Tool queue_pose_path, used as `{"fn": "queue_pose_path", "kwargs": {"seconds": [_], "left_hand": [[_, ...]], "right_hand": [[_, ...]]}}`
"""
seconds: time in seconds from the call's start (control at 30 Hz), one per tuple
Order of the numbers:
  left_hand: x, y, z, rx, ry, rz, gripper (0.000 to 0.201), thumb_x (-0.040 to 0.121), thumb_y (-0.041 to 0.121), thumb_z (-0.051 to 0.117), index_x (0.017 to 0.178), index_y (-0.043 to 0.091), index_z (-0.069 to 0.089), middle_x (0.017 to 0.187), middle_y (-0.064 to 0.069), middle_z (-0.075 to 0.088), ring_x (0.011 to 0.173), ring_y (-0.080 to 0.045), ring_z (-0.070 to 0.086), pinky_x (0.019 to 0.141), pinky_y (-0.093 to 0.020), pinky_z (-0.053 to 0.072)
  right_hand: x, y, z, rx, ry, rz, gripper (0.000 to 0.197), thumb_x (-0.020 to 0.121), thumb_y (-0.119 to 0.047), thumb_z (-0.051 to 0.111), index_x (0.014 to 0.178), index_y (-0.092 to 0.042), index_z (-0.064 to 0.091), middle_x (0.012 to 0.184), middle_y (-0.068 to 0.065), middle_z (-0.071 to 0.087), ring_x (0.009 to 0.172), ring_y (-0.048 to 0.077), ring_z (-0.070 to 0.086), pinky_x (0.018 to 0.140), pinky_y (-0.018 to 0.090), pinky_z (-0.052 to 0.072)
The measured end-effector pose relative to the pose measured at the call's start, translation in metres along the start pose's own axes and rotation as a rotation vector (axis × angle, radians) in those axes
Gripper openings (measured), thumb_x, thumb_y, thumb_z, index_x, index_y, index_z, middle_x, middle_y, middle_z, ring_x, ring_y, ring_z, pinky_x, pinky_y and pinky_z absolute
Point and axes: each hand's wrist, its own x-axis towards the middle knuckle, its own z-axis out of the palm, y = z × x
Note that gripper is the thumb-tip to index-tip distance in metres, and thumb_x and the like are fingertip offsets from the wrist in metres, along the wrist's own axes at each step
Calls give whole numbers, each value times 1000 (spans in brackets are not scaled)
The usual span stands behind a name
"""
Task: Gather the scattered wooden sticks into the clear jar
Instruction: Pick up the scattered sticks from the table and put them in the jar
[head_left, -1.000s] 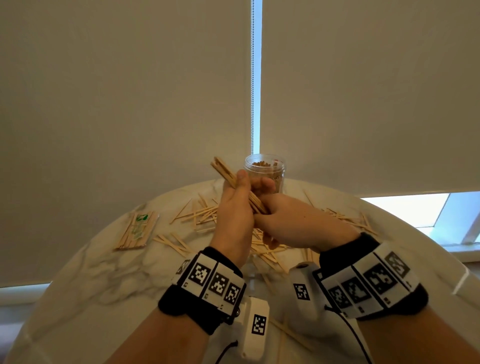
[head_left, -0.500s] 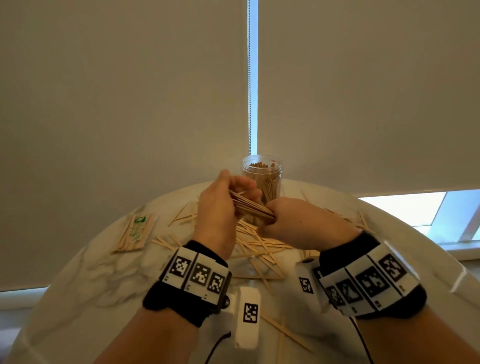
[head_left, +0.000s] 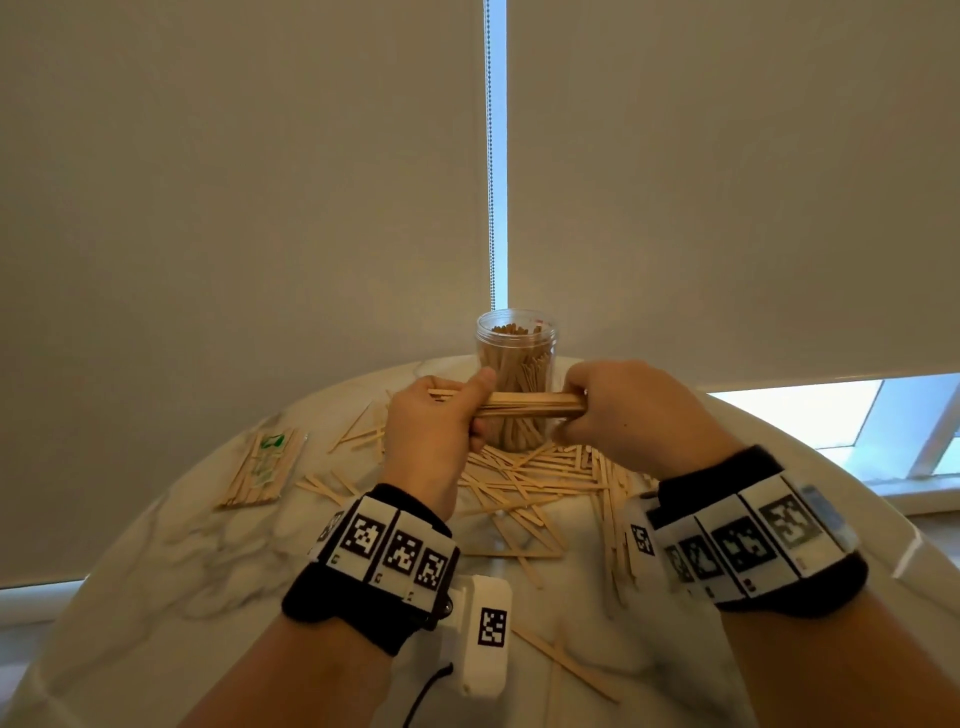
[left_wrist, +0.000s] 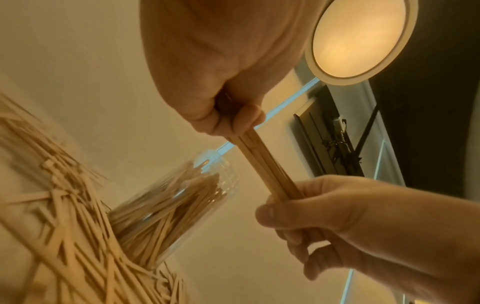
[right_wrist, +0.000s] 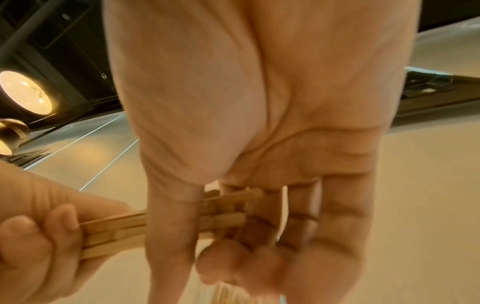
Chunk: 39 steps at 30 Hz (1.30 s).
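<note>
— Where's the bundle (head_left: 530, 404)?
— Level, in front of the jar (head_left: 516, 379), above the table (head_left: 156, 561). The left hand (head_left: 434, 431) grips one end, fingers curled round it; the right hand (head_left: 628, 410) grips the other.
— And the jar?
— Upright at the table's far edge, packed with sticks.
— The rest?
— Loose sticks (head_left: 540, 483) are heaped just before the jar. A packet (head_left: 262, 467) lies to the left, well apart.

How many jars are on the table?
1. The jar stands upright at the far edge of the table, behind the stick bundle held in both hands, already holding many sticks.
</note>
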Motion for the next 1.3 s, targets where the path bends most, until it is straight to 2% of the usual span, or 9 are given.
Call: {"fn": "queue_pose_path", "kwargs": {"seconds": [0.1, 0.2, 0.43, 0.57, 0.67, 0.83, 0.97, 1.17, 1.3], "left_hand": [[-3, -1, 5, -68, -24, -46, 24, 87, 26, 75, 80, 9, 59, 54, 1, 57, 45, -10, 51, 43, -21, 43], [-8, -4, 11, -19, -50, -108, 25, 93, 30, 68, 81, 9, 60, 58, -2, 60, 50, -14, 53, 46, -25, 44], [1, 7, 6, 2, -4, -183, 39, 95, 49, 50, 92, 20, 75, 92, 3, 77, 91, -17, 68, 82, -39, 49], [-5, 10, 6, -107, -115, -232, 45, 103, 37, 42, 100, 6, 74, 94, -10, 77, 87, -24, 74, 70, -34, 57], [-2, 7, 1, -115, -137, -232, 49, 106, 36, 38, 100, 4, 74, 94, -13, 77, 79, -22, 74, 59, -30, 57], [0, 7, 0, -163, -52, -228, 54, 104, 50, 35, 105, 11, 72, 95, -8, 77, 86, -19, 74, 75, -35, 58], [12, 1, -5, -51, 51, -213, 26, 101, 20, 54, 125, 16, 60, 110, -4, 69, 100, -15, 66, 86, -35, 58], [48, 6, 10, 356, -205, -131, 99, 77, 44, 81, 153, 25, 20, 149, -7, 43, 131, -25, 48, 109, -46, 41], [78, 8, 33, 447, -262, -86, 146, 54, 55, 90, 157, 28, -10, 159, -8, 30, 142, -29, 35, 116, -50, 31]], "right_hand": [[-1, -6, -3, 59, 31, -56, 13, 87, -34, 72, 81, -28, 61, 74, -7, 62, 69, 10, 57, 56, 23, 38], [-2, -15, 0, -12, 41, -88, 20, 81, -45, 73, 84, -26, 70, 70, -6, 64, 67, 12, 61, 58, 28, 46], [-2, -5, -4, 110, -82, -46, 31, 78, -56, 75, 73, -26, 72, 62, -4, 62, 59, 10, 56, 55, 25, 39], [-6, -14, -7, 194, -149, -111, 39, 73, -68, 71, 75, -29, 70, 63, -8, 64, 59, 5, 58, 57, 23, 42], [-6, -15, -10, 283, -127, -142, 58, 83, -77, 48, 84, -25, 74, 59, -8, 62, 53, 2, 55, 56, 24, 44], [-7, -11, -14, 249, -27, -79, 54, 92, -68, 47, 70, -24, 71, 43, -6, 49, 38, 2, 44, 51, 23, 36], [-6, 8, -32, 313, 109, 33, 50, 92, -64, 49, 70, -24, 69, 48, -6, 49, 41, 5, 41, 52, 25, 36], [53, 8, -65, 102, 192, 108, 48, 93, -61, 54, 71, -20, 69, 55, -3, 53, 51, 12, 47, 51, 27, 30], [117, -12, -67, -216, -3, 14, 48, 89, -59, 62, 72, -16, 75, 66, 0, 66, 65, 18, 61, 63, 31, 45]]}}
